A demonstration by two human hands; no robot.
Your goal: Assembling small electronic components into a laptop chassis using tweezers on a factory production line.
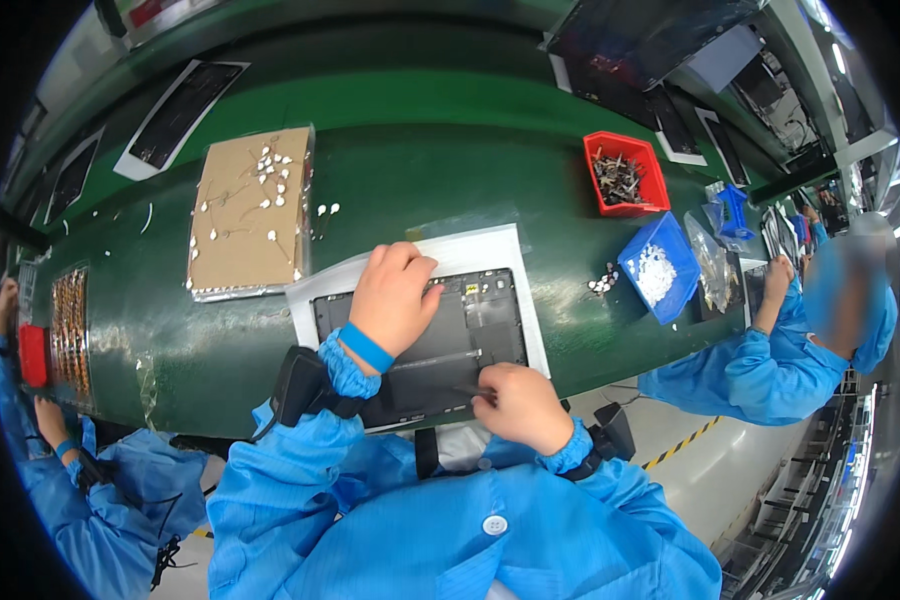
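Observation:
In front of me an opened tablet-like device (430, 345), with dark inner panels, lies on a white sheet (500, 243). My left hand (388, 305) is over its upper left part, with the fingers curled and closed. Whatever lies under those fingertips is hidden. A blue band (367, 348) circles that wrist. At the device's lower right, my right hand (525, 405) is closed around a dark, thin tool (473, 390), perhaps tweezers. The tool's tip points left over the lower dark panel; whether it touches cannot be seen.
A brown board (245, 215) with small white-headed wired parts lies at left. To the right stand a red bin (655, 180) of small dark parts and a blue bin (682, 300) of white pieces. Co-workers (760, 370) (120, 490) sit on both sides.

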